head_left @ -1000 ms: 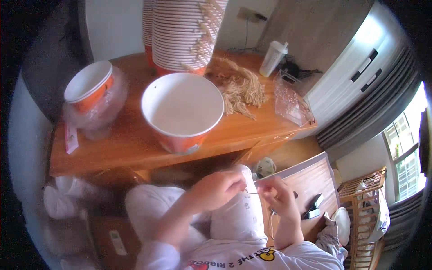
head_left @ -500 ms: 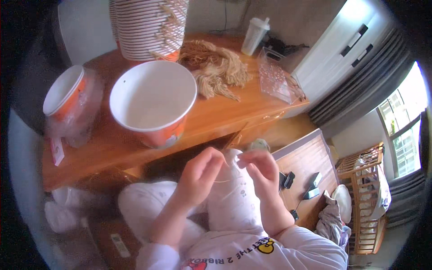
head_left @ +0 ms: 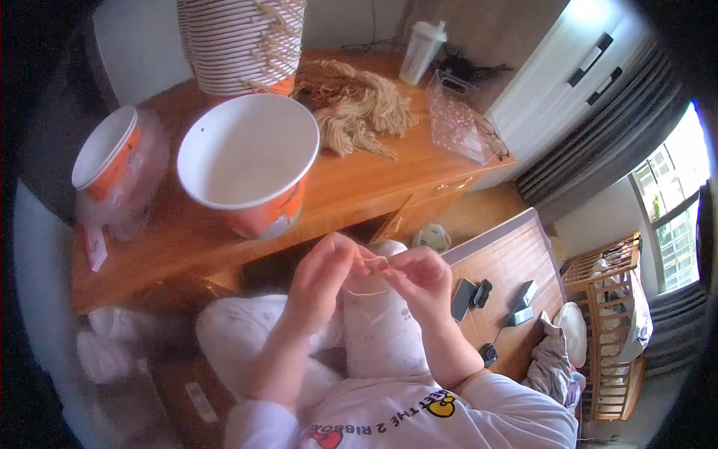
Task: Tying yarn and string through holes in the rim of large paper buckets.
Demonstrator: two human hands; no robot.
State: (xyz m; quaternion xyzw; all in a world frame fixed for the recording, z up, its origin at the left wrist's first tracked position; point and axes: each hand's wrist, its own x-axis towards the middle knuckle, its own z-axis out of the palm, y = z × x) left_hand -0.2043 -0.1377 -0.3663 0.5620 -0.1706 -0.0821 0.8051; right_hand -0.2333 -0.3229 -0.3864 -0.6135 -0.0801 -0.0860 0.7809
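My left hand (head_left: 318, 280) and my right hand (head_left: 419, 280) meet above my lap, fingertips close together. Between them runs a thin beige string (head_left: 372, 263), pinched by both hands, with a loop hanging just below. In front of my hands a large white paper bucket (head_left: 250, 161) with an orange outside stands open on the wooden desk (head_left: 359, 179). A pile of beige strings (head_left: 351, 108) lies behind it.
A tall stack of striped paper buckets (head_left: 239, 41) stands at the desk's back. A wrapped orange bucket (head_left: 108, 161) sits at the left, a clear plastic box (head_left: 460, 120) and a white cup (head_left: 419, 52) at the right. A wooden bench (head_left: 508, 277) with small devices is at my right.
My hands have come closer together and risen toward the desk edge, still working the string. The view has tilted down, so the desk sits higher in the picture.
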